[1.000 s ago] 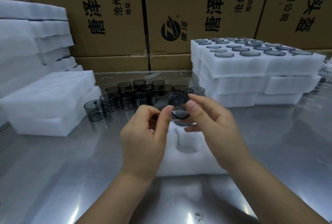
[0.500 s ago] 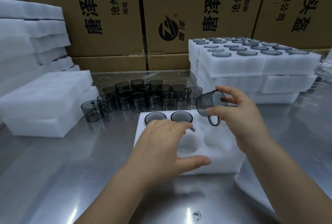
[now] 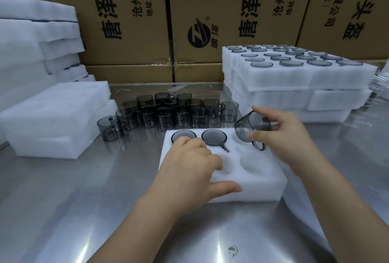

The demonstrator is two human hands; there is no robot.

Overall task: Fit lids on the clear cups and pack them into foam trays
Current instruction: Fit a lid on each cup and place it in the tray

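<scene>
A white foam tray (image 3: 252, 182) lies on the steel table in front of me. Two smoky clear cups (image 3: 214, 137) sit sunk in its far-row pockets; the left one is partly covered by my fingers. My left hand (image 3: 193, 170) rests flat on the tray's near left part, fingers spread, holding nothing. My right hand (image 3: 280, 136) grips a smoky clear cup (image 3: 250, 129) tilted on its side, handle down, just above the tray's far right pocket. Several loose cups (image 3: 168, 113) stand grouped behind the tray.
Stacked foam trays filled with cups (image 3: 294, 77) stand at the back right. Stacks of foam trays (image 3: 52, 119) lie at the left. Cardboard boxes (image 3: 189, 10) wall off the back. A small clear piece (image 3: 232, 250) lies on the near table.
One second ago both hands held the cup together above the tray. The left hand has dropped flat onto the tray; the right hand carried the cup rightward toward the far right pocket.
</scene>
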